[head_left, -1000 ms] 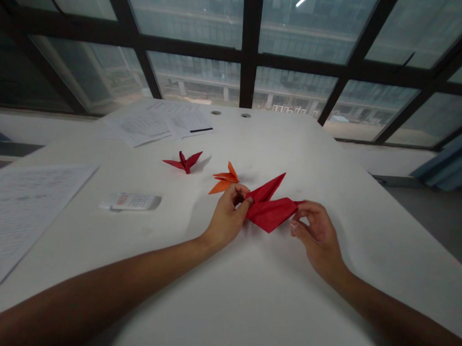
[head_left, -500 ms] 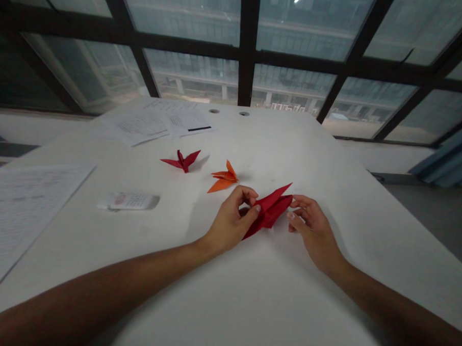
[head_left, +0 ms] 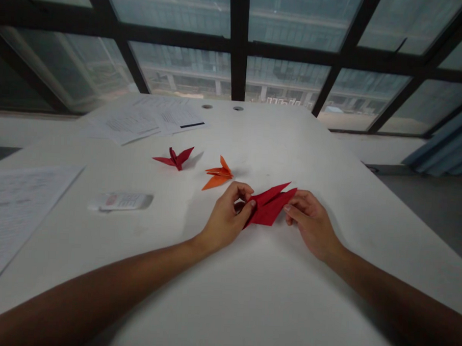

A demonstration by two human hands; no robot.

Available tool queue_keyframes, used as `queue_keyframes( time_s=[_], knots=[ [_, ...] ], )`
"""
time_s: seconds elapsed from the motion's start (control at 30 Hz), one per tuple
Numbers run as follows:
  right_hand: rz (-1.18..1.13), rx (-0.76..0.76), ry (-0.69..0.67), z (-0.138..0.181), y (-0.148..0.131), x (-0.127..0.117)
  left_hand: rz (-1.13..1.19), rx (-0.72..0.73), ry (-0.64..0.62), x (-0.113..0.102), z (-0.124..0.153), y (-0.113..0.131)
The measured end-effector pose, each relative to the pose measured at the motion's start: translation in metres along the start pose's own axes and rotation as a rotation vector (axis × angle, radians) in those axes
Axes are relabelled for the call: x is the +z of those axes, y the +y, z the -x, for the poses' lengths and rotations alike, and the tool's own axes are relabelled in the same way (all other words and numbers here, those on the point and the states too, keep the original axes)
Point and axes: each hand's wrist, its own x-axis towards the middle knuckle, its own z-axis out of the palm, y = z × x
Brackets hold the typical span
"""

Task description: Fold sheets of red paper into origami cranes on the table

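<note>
Quietly, a person sits folding red paper (head_left: pixel 270 208) between two bare hands above a white bench (head_left: pixel 217 305) beside a broad window (head_left: pixel 288 78). The left hand (head_left: pixel 226 213) has its grip closed on the near-left end of the piece, thumb in front and fingers behind; the right hand (head_left: pixel 313 225) pinches the edge close to its right-hand tip. Whether the paper's underside touches the bench cannot be told from here. Beyond the hands rest two folded pieces, a dark red bird (head_left: pixel 176 159) with its wings spread and an orange bird (head_left: pixel 218 173) just beyond the left hand, both seemingly complete and neither touched. The piece in hand looks well along: its creased body and long, pointed flaps are formed, lying close together toward the right. Set against the dark red bird, what seems left is opening out the wings and shaping the finer points, though the fingers hide part of the folding. A white packet (head_left: pixel 124 201) and printed sheets (head_left: pixel 141 120) lie off to the left side.
</note>
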Motion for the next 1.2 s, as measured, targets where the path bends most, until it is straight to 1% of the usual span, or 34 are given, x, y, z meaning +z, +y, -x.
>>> queue_keyframes(
  time_s=[0.13, 0.2, 0.3, 0.4, 0.5, 0.6, 0.67, 0.77, 0.87, 0.93, 0.97, 1.03, 1.1, 1.13, 1.2],
  knots=[
    [0.081, -0.058, -0.076, 0.003, -0.002, -0.002, 0.023, -0.021, 0.020, 0.001, -0.002, -0.003],
    [0.120, -0.098, -0.094, 0.004, -0.001, -0.001, 0.015, -0.030, 0.040, 0.001, -0.003, -0.004],
    [0.141, -0.186, -0.087, 0.008, -0.001, 0.001, 0.015, -0.045, 0.088, -0.001, -0.006, -0.006],
    [0.148, -0.288, -0.077, 0.016, -0.002, 0.003, 0.080, -0.069, 0.135, -0.004, -0.009, -0.008],
    [0.231, -0.376, -0.096, 0.025, -0.003, 0.004, 0.154, -0.074, 0.135, -0.005, -0.011, -0.009],
    [0.261, -0.349, -0.110, 0.030, -0.001, 0.004, 0.173, -0.044, 0.115, -0.005, -0.011, -0.008],
    [0.214, -0.307, -0.072, 0.028, 0.002, 0.003, 0.181, -0.034, 0.122, -0.004, -0.011, -0.008],
    [0.146, -0.274, 0.003, 0.020, 0.005, 0.003, 0.204, -0.066, 0.143, -0.004, -0.011, -0.009],
    [0.119, -0.246, 0.043, 0.012, 0.006, 0.003, 0.193, -0.080, 0.122, -0.003, -0.009, -0.009],
    [0.118, -0.237, 0.048, 0.010, 0.007, 0.002, 0.104, -0.029, 0.122, -0.003, -0.006, -0.008],
    [0.123, -0.239, 0.042, 0.010, 0.007, 0.003, 0.031, 0.027, 0.131, -0.003, -0.004, -0.007],
    [0.139, -0.257, 0.025, 0.012, 0.007, 0.003, -0.133, 0.177, 0.137, -0.004, -0.001, -0.004],
    [0.155, -0.278, 0.006, 0.015, 0.007, 0.003, -0.240, 0.306, 0.098, -0.005, 0.001, 0.001],
    [0.164, -0.284, -0.007, 0.016, 0.007, 0.002, -0.259, 0.334, 0.065, -0.005, 0.001, 0.002],
    [0.177, -0.291, -0.048, 0.021, 0.005, 0.001, -0.254, 0.323, -0.003, -0.006, 0.001, 0.005]
  ],
)
